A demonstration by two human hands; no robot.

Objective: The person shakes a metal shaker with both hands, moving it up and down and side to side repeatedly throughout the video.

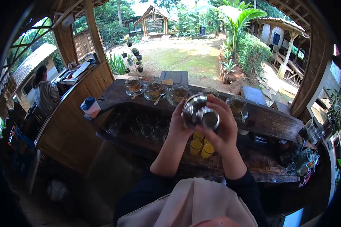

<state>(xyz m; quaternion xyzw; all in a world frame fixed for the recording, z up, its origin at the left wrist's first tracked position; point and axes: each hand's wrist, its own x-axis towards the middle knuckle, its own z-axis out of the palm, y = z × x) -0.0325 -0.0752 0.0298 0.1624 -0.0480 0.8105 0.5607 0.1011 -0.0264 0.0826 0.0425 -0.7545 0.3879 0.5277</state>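
Observation:
Between my two hands is a shiny steel cocktail shaker (196, 111), held tilted above the counter with its domed top and round cap towards me. My left hand (179, 123) is closed around its left side. On the other side, my right hand (224, 126) grips it near the cap, fingers curled over the top. Behind the shaker, glass cups of amber drink (155, 88) stand on saucers with spoons along the raised ledge; one cup (210, 92) is partly hidden by my right hand. Below my hands are several glasses of yellow drink (196, 146).
Upturned clear glasses (147, 130) sit on the lower shelf at left. A lidded plastic tub (90, 106) stands at the ledge's left end. Bottles and glassware (305, 160) crowd the right end. A person (45, 92) sits behind a wooden counter (74, 123) at left.

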